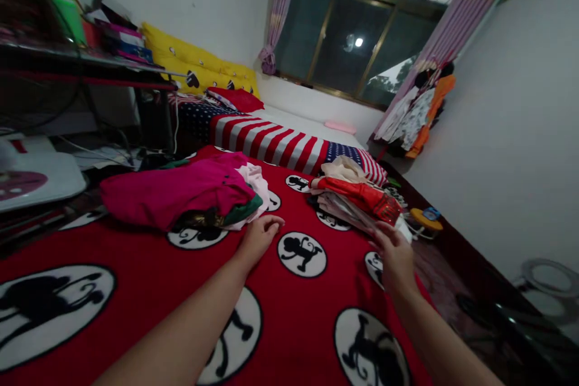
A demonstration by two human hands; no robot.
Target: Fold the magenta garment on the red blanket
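Remotely, I record two piles of clothes on a red blanket point(298, 310) printed with black figures in white ovals. My left hand point(261, 236) is just beside the left pile, where a magenta garment point(172, 193) lies uppermost; its fingers are loosely curled, and whether the thumb meets them I cannot tell. My right hand point(392, 248) is at the near edge of the other pile, by an orange-red garment point(357, 190); I cannot confirm a grip.
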